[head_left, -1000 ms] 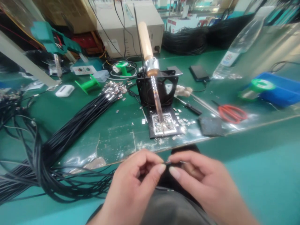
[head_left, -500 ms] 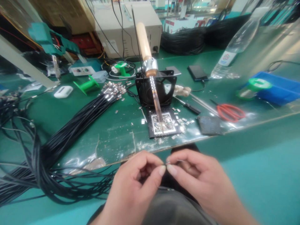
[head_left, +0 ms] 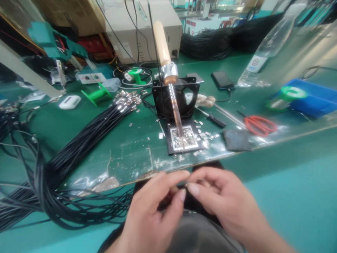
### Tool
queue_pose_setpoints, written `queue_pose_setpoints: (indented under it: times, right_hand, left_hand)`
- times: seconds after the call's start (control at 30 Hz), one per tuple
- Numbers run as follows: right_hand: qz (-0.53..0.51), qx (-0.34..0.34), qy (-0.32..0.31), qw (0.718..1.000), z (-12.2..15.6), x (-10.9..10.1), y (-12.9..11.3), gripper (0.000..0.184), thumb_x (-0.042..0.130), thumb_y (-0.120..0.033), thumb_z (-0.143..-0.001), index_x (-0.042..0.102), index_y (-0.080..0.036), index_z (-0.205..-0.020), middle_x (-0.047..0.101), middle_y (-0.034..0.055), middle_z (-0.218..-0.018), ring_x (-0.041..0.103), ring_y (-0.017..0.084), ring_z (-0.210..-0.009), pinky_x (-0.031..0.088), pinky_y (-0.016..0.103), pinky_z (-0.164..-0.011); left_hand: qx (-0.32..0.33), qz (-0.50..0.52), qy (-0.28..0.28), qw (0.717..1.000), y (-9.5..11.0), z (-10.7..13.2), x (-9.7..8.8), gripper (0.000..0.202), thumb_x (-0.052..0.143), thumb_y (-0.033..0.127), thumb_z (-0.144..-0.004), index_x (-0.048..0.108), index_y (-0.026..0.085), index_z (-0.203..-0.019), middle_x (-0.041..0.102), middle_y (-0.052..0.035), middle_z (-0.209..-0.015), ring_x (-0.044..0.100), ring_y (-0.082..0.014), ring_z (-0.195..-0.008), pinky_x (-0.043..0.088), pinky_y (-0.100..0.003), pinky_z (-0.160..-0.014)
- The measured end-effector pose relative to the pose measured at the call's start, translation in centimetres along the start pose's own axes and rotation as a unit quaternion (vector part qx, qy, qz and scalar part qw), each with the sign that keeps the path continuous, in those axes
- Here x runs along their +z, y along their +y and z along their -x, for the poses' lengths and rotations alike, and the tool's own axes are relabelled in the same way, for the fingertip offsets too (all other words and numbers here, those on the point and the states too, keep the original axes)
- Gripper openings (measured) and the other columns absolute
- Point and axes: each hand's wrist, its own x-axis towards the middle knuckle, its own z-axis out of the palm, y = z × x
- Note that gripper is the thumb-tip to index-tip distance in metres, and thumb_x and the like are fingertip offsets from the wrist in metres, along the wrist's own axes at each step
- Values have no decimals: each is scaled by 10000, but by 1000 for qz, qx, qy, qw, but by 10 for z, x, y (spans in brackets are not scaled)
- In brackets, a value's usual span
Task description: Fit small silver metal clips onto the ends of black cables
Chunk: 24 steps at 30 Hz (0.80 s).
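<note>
Both hands are close together over my lap, just in front of the bench edge. My left hand (head_left: 158, 207) has its thumb and index finger parted, with nothing visible gripped between them. Its fingertips are beside those of my right hand (head_left: 223, 200), whose thumb and index finger are pinched on something tiny that I cannot make out. Beyond them on the bench, a soldering iron (head_left: 175, 102) with a wooden handle points down at a white-framed tray (head_left: 172, 143) of small metal pieces. Loose metal tabs (head_left: 207, 134) are scattered to its right.
A black fan (head_left: 158, 105) stands behind the iron. Bundled black cables (head_left: 86, 133) cross the left side. To the right are a dark block (head_left: 236, 140), red-handled scissors (head_left: 259, 125), a screwdriver (head_left: 217, 121), a solder spool (head_left: 292, 93), a blue bin (head_left: 319, 100) and a plastic bottle (head_left: 268, 49).
My left index finger has lifted away from its thumb, opening the pinch. My right hand stays pinched in nearly the same place. The things on the bench have not moved.
</note>
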Motion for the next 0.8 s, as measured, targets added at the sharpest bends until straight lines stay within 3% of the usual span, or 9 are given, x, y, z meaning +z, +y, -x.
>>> queue_pose_setpoints:
  times: [0.23, 0.5, 0.67, 0.8]
  right_hand:
    - [-12, 9, -3, 1000, -1, 1, -2, 271, 804, -412, -858, 779, -146, -812, 405, -82, -523, 295, 66, -491, 210, 210, -449]
    - [-199, 50, -22, 979, -3, 11, 13, 286, 882, -426, -831, 781, -158, -827, 373, -109, -491, 222, 40, -452, 173, 195, -420]
    - [-268, 67, -34, 960, -5, 18, 15, 272, 910, -397, -810, 761, -170, -789, 337, -125, -479, 188, 33, -442, 189, 177, -412]
    - [-269, 63, -36, 960, -4, 18, 16, 253, 910, -382, -820, 774, -170, -798, 352, -121, -487, 196, 28, -441, 185, 170, -411]
  left_hand:
    - [-7, -6, 23, 1000, -2, 5, 2, 335, 668, 91, -931, 763, 293, -1181, 723, 43, -815, 687, -107, -687, 570, -190, -682]
    - [-21, -9, 43, 999, -5, 7, 6, 319, 665, 117, -952, 759, 294, -1200, 748, 23, -837, 732, -144, -727, 612, -265, -782]
    - [-41, 1, 41, 998, -6, 11, 6, 319, 656, 118, -960, 766, 314, -1187, 760, 13, -876, 741, -149, -752, 573, -218, -625]
    - [-49, 13, 37, 998, -7, 12, 5, 311, 652, 124, -964, 753, 319, -1184, 747, 22, -858, 739, -148, -745, 596, -235, -682]
